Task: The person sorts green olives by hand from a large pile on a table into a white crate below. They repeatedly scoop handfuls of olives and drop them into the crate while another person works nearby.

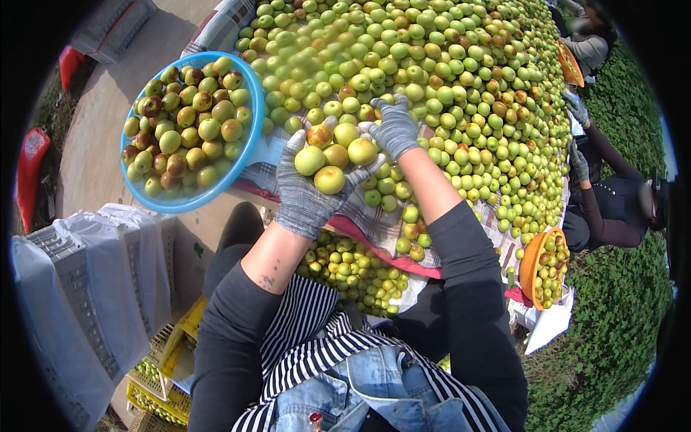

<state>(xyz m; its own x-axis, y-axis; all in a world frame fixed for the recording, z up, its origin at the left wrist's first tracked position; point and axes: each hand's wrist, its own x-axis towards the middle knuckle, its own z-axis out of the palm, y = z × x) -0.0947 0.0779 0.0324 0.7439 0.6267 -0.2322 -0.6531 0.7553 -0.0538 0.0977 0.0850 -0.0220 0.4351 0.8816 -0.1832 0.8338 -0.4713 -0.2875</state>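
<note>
My left hand (313,189), in a grey knit glove, is palm up and cradles several green and russet fruits (330,180), which look like jujubes. Just right of it, my right hand (397,127), gloved alike, is palm down with its fingers spread at the near edge of a large heap of the same fruits (459,70); whether its fingertips hold a fruit cannot be told. The heap lies on a plaid cloth (378,232) with a red border. Left of my hands, a blue plastic basket (259,108) holds many fruits, a good part of them with brown patches.
More fruits (356,270) lie below the cloth's edge before me. Grey crates with white sheeting (102,270) and yellow crates (183,399) stand at left. An orange basket (529,270) is at right, near a gloved co-worker (610,194); another person (588,43) is farther up.
</note>
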